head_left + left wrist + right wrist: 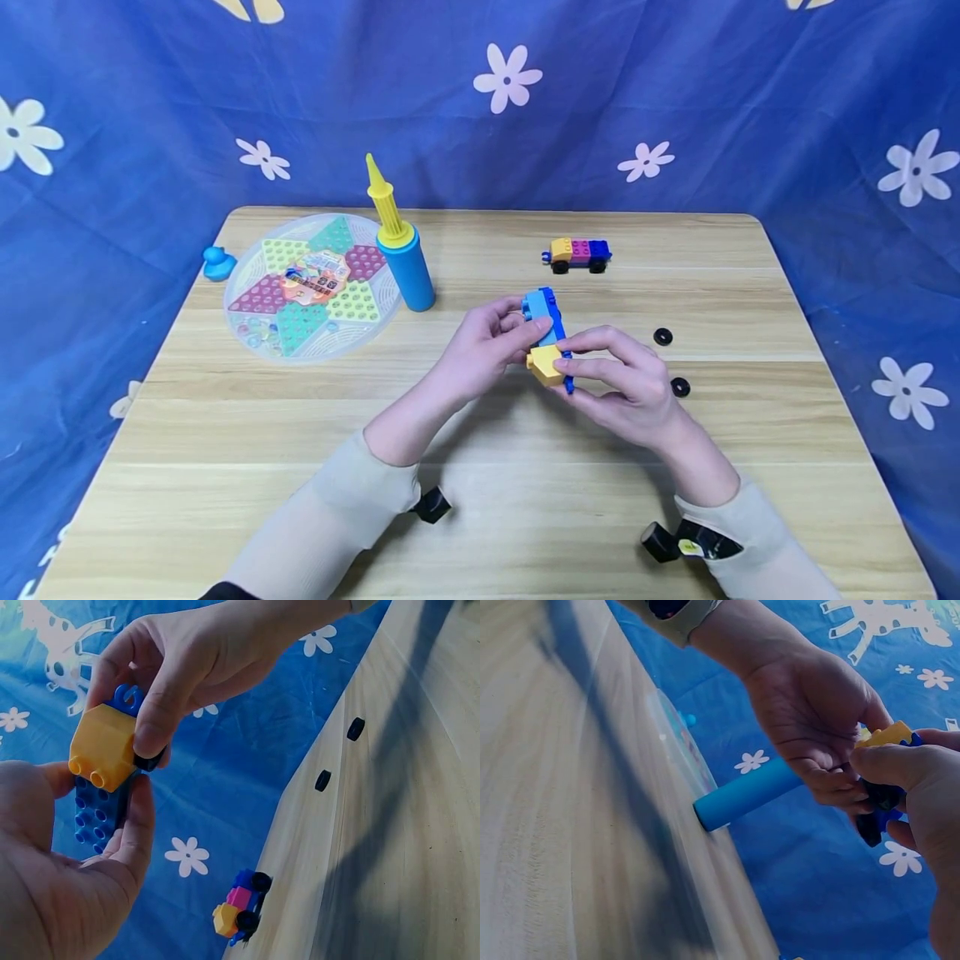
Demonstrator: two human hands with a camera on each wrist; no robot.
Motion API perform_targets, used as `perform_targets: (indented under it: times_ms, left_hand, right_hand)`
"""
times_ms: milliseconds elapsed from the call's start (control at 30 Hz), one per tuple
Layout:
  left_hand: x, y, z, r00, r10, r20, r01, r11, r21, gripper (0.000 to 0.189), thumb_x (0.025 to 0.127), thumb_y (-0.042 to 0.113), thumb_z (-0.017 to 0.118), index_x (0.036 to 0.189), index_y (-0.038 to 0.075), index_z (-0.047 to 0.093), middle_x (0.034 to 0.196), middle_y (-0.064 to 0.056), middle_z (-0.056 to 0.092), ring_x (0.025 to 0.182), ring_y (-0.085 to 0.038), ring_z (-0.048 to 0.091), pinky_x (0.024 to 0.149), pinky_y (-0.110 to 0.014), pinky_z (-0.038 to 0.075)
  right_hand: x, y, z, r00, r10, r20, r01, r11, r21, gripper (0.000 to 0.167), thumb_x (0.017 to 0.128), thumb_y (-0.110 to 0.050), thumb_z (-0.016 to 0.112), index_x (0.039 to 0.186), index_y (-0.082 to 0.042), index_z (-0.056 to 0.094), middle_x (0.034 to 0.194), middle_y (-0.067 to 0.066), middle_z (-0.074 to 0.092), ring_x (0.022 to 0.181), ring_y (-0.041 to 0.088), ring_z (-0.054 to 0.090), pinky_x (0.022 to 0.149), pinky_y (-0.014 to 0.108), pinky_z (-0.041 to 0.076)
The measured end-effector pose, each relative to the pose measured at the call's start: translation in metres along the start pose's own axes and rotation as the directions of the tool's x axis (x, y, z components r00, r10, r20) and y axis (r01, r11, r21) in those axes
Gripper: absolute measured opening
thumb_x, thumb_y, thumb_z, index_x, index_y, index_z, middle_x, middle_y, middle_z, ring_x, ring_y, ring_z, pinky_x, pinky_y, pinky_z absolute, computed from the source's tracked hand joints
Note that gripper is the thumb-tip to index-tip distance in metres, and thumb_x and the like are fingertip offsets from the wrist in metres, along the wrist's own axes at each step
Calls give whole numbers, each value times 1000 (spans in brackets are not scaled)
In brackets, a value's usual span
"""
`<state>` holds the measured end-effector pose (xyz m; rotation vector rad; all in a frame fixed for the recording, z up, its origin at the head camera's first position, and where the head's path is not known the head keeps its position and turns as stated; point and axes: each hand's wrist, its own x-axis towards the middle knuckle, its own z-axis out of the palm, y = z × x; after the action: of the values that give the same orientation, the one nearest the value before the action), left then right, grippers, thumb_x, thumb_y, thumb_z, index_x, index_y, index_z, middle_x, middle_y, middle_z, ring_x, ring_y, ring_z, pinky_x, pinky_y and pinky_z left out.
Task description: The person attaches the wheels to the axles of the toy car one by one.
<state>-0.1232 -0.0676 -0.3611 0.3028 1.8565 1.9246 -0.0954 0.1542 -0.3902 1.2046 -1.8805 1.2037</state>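
Observation:
Both hands hold a block-built toy car (pixel 545 317) above the table, tilted, with a light blue block, a yellow sloped block (pixel 103 746) and a dark blue base with a hook. My left hand (pixel 487 343) grips the light blue end between thumb and fingers. At the yellow end, my right hand (pixel 626 385) pinches the car, its thumb against a black wheel (pixel 150 760) at the side. Two dark wheels show on the car's underside in the right wrist view, partly hidden by fingers. Two loose black wheels (pixel 662 337) (pixel 680 387) lie right of the right hand.
A second block car (pixel 579 255) in yellow, pink and blue stands behind the hands. At the back left are a blue pump (pixel 407 271) with a yellow nozzle, a round Chinese checkers board (pixel 247 271) and a blue toy duck (pixel 218 264). Blue flowered cloth hangs behind the table.

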Motion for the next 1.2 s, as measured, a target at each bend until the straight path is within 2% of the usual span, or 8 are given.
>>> perform_targets:
  times_ms: [267,367,467,600,767,900,1000,1200]
  left_hand:
    - [1,-4,-4,999,40,-9,-40,999,4,55,107,19,65,151,-7,45,118,-18,74,101,-28,74,89,-40,63]
    - [2,-7,-8,997,63,-34,-62,998,31,55,106,20,66,152,-3,46,115,-15,75,99,-27,74,88,-39,63]
    - [3,-9,-12,992,104,-64,-98,992,84,55,105,20,69,154,5,49,108,-13,74,89,-24,71,82,-36,63]
    - [3,-11,-17,985,158,-73,-147,980,135,56,103,17,71,155,14,52,105,-14,70,83,-26,68,78,-36,63]
    - [2,-13,-19,978,201,-54,-189,967,173,57,102,14,72,155,16,52,112,-13,70,95,-27,72,84,-36,62]
    - [0,-13,-20,971,234,-50,-220,954,204,57,102,11,73,155,16,53,113,-11,71,98,-25,71,86,-35,60]
    - [0,-14,-21,966,253,-50,-238,949,208,57,101,9,73,155,16,53,113,-10,71,99,-24,71,85,-35,60]
    - [-1,-16,-25,956,291,-45,-274,935,224,58,99,8,76,153,17,56,115,-9,72,101,-24,70,91,-38,60]
  right_hand:
    - [0,2,-1,1000,4,26,-4,1000,-1,19,97,-18,80,108,-2,79,115,21,72,97,33,73,90,33,61]
    - [0,4,-4,999,7,53,-8,1000,2,23,97,-19,81,112,-2,79,121,25,70,103,36,72,86,37,63]
    - [-1,8,-10,997,22,70,-23,1000,10,29,95,-21,83,115,1,79,125,28,68,107,37,71,88,38,62]
    - [-4,15,-19,996,71,60,-72,997,20,35,94,-24,84,115,4,78,127,30,66,107,36,71,93,34,60]
    - [-11,27,-35,985,168,41,-168,986,-2,38,93,-24,86,117,4,77,129,28,66,109,33,70,99,30,56]
    - [-19,38,-49,966,255,45,-253,966,-43,42,79,-2,93,117,4,77,129,25,68,116,33,67,101,29,54]
    - [-27,46,-60,940,338,51,-333,939,-82,52,68,13,93,116,2,78,130,20,68,119,33,66,99,26,54]
    - [-47,63,-79,872,485,63,-473,869,-145,50,72,15,91,118,-2,79,132,12,69,118,23,66,89,23,55]
